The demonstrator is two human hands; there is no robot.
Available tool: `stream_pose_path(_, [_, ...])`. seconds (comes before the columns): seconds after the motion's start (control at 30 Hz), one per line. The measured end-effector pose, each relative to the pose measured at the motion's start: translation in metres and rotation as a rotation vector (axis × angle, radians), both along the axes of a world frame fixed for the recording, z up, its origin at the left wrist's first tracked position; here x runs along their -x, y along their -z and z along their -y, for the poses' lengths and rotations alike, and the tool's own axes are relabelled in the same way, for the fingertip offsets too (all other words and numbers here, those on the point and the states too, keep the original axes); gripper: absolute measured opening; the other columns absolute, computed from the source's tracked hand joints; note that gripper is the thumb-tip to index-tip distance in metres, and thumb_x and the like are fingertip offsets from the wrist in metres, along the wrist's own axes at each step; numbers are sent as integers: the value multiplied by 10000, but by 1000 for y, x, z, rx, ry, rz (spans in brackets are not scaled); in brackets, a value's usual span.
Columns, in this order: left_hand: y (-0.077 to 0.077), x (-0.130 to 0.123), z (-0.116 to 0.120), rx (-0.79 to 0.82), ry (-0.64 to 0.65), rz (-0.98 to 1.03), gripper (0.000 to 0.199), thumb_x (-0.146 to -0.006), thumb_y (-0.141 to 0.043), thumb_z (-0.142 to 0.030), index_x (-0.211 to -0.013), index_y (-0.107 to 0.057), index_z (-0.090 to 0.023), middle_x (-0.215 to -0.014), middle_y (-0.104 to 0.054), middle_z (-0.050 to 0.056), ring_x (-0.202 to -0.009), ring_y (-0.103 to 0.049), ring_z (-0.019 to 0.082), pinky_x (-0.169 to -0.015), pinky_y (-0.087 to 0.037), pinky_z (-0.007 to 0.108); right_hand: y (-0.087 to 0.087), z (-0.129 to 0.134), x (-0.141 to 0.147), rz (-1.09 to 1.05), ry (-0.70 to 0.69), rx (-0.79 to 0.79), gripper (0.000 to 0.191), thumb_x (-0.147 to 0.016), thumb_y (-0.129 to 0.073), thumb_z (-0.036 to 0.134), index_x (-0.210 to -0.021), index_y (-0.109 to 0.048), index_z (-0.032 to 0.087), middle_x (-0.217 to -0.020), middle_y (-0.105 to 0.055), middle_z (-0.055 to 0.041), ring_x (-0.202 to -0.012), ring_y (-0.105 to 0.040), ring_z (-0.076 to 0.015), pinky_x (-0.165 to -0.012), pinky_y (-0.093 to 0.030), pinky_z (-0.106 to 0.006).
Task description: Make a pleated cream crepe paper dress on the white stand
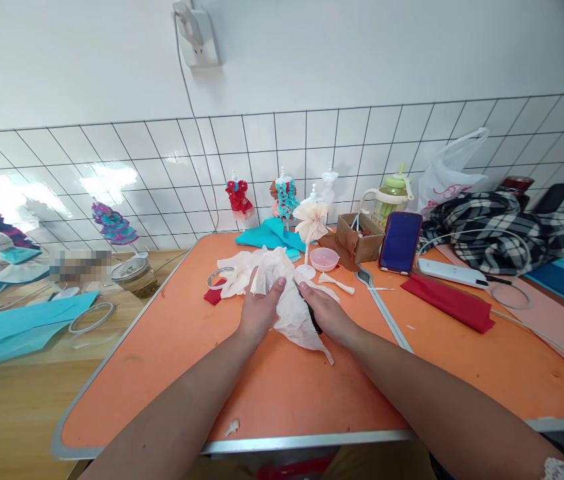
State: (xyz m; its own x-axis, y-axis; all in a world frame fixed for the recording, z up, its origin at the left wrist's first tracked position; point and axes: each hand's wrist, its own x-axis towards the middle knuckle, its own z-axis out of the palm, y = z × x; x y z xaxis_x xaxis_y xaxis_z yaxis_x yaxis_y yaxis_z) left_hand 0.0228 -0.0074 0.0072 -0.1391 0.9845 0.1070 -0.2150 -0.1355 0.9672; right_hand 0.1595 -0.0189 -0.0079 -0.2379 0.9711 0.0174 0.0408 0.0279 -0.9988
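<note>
Crumpled cream paper (295, 317) hangs down over the orange table between my hands. My left hand (261, 308) pinches its upper part, thumb on top. My right hand (328, 310) is closed around a dark-handled tool (314, 319), probably scissors, whose tip lies against the paper's right side. More cream paper (235, 270) spreads out behind my left hand, with a roll of tape (219, 277) on it and a red scrap (213, 295) beside it. Just behind my hands stands a small mannequin (312, 223) wearing a cream ruffled piece. A twisted cream strip (337, 285) lies near my right hand.
Behind are small dressed mannequins (286, 193), turquoise paper (272, 235), a pink bowl (324, 259) and a cardboard box (362, 240). To the right are a phone (401, 243), a grey strap-like item (385, 310), red paper (447, 303) and plaid cloth (492, 230).
</note>
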Motion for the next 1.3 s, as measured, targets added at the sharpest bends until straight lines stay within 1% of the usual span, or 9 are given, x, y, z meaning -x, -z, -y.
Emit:
stream_pose_path(0.2, [-1,0,2,-24,-30,-85,388,-597,-767,-350,-916,-622,-185,-785,-695,55,-905,-632,266,-746,-520,348,-1,1,0,-15,-8,-14,531,-820,-366,638,-797,-640,183,-570,-632,-18,-639,-611,-197,-628,-464,-303])
stream_pose_path(0.4, [-4,-6,6,-67,-115,-103,394,-670,-716,-344,-1003,-567,-196,-904,-678,48,-898,-628,227,-745,-511,307,-6,3,1,-67,-44,-111,470,-860,-379,560,-994,-644,196,-977,-678,-56,-910,-610,-199,-845,-449,-324])
stream_pose_path(0.47, [-3,-6,7,-64,-127,-135,401,-682,-705,-343,-1028,-551,-212,-899,-671,36,-871,-632,214,-737,-511,301,-6,4,1,-69,-41,-106,468,-867,-374,548,-1027,-642,199,-1027,-668,-61,-936,-605,-204,-854,-447,-330])
stream_pose_path(0.63, [4,-4,6,-57,-64,-142,416,-662,-718,-355,-1030,-554,-249,-871,-675,15,-864,-637,212,-715,-520,287,-4,3,1,-59,-24,-43,488,-859,-381,560,-1033,-651,194,-980,-682,-63,-893,-619,-216,-808,-465,-341])
stream_pose_path(0.8, [4,-3,5,-33,-44,-87,469,-655,-725,-368,-1059,-545,-210,-880,-688,42,-840,-651,228,-673,-536,305,1,-1,-1,-54,-31,25,511,-846,-393,575,-1008,-666,174,-926,-693,-79,-848,-630,-220,-782,-474,-349])
stream_pose_path(0.97, [0,-3,4,-35,-47,-36,476,-597,-773,-320,-1001,-588,-150,-932,-695,90,-872,-653,264,-696,-548,352,2,-2,-1,-29,-25,-32,514,-850,-383,573,-1006,-665,173,-957,-687,-75,-911,-613,-218,-820,-458,-347])
stream_pose_path(1.07, [1,-4,4,-18,-8,-8,468,-604,-769,-325,-1000,-598,-143,-938,-703,94,-873,-657,266,-712,-549,362,2,-1,0,4,-18,-35,523,-853,-373,576,-1016,-659,169,-953,-685,-76,-911,-608,-218,-820,-455,-346])
stream_pose_path(1.17, [4,-7,6,0,-46,31,499,-623,-760,-326,-1051,-576,-148,-1006,-691,104,-903,-653,260,-735,-545,364,0,0,1,20,29,-96,521,-860,-362,573,-1037,-645,174,-984,-673,-77,-909,-596,-211,-839,-444,-340])
stream_pose_path(1.3, [4,-10,8,46,-22,3,463,-631,-750,-348,-1019,-609,-139,-930,-708,104,-895,-657,270,-726,-543,363,-1,0,2,38,41,-133,515,-870,-341,565,-1031,-638,176,-992,-664,-77,-857,-589,-206,-815,-446,-331])
